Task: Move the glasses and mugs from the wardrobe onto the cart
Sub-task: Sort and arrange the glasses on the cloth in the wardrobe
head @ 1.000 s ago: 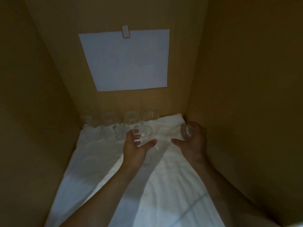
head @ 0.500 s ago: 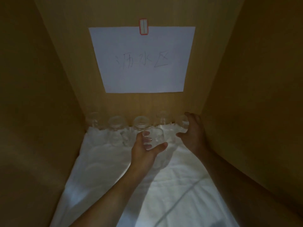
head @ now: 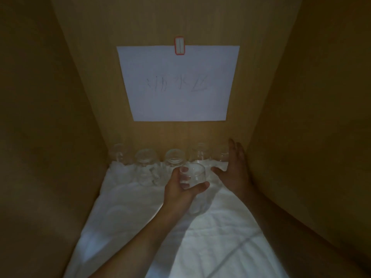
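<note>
Seven clear glass vessels show in the dim wardrobe: five in a back row against the wall, at [head: 118, 155], [head: 146, 157], [head: 174, 157], [head: 200, 154] and [head: 223, 157]; one handled mug [head: 149, 175] in front of them; one glass [head: 193, 175] held up. Two hands, left [head: 178, 192] and right [head: 234, 171]. One white cloth [head: 200, 247], one paper sheet [head: 178, 83], one red-edged label [head: 179, 45].

Wardrobe shelf [head: 60, 197], white cloth [head: 200, 247], glasses [head: 145, 159]

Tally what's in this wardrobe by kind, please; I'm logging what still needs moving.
Glass in left hand: 1
Glasses and mugs standing: 6
White cloth: 1
Paper sheet: 1
Total: 9
</note>
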{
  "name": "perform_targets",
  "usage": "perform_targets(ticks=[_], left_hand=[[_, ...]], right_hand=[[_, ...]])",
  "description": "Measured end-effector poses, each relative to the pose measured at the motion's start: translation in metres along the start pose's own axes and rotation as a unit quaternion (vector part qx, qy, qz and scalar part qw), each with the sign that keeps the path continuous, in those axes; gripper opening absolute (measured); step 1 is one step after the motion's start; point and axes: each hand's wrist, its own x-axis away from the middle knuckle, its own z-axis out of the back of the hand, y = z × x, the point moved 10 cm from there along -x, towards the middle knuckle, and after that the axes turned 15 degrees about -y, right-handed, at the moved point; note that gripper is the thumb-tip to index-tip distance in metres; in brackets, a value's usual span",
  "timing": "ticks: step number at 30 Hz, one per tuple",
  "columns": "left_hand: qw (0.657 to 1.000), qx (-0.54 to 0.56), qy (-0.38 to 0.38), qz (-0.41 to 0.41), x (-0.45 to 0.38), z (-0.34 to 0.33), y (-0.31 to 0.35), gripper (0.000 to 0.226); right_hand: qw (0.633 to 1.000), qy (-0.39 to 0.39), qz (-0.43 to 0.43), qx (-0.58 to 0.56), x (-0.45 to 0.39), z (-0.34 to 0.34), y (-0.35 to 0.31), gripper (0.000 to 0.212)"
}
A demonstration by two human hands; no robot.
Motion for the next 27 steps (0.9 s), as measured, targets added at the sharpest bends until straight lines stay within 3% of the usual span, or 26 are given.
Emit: perform_targets(ticks=[4, 7, 9, 11, 15, 19, 21, 24, 27], left_hand=[[1.0, 0.008, -0.003, -0.012, 0.006, -0.003, 0.015, 0.079], [1.0, 0.001, -0.009, -0.019, 0.009, -0.005, 0.028, 0.072], [1.0, -0.003, -0.007, -0.029, 0.013, -0.004, 0.035, 0.069], [0.999, -0.002, -0.001, -0.035, 0.019, -0.004, 0.04, 0.064], [0.999, -0.002, -0.006, -0.042, 0.035, -0.008, 0.044, 0.059], [0.999, 0.016, -0.003, -0.052, 0.053, -0.008, 0.046, 0.059], [0.998, 0.024, 0.002, -0.053, 0.062, -0.004, 0.045, 0.062], [0.997, 0.053, 0.019, -0.047, 0.073, 0.008, 0.038, 0.068], [0.998, 0.058, 0.02, -0.035, 0.082, 0.022, 0.029, 0.075]], right_hand=[[0.968, 0.169, -0.036, -0.182, 0.05, 0.005, 0.013, 0.072], [0.92, 0.098, -0.089, -0.37, 0.064, -0.034, 0.027, 0.033], [0.904, 0.038, -0.111, -0.412, 0.072, -0.05, 0.028, 0.016], [0.891, -0.005, -0.119, -0.438, 0.081, -0.057, 0.026, 0.021], [0.828, -0.147, -0.119, -0.528, 0.1, -0.08, 0.005, 0.042], [0.813, -0.173, -0.075, -0.551, 0.112, -0.082, -0.002, 0.045], [0.77, -0.225, -0.057, -0.594, 0.12, -0.089, -0.011, 0.049], [0.668, -0.297, -0.038, -0.681, 0.135, -0.103, -0.029, 0.054], [0.631, -0.297, 0.006, -0.717, 0.137, -0.104, -0.04, 0.053]])
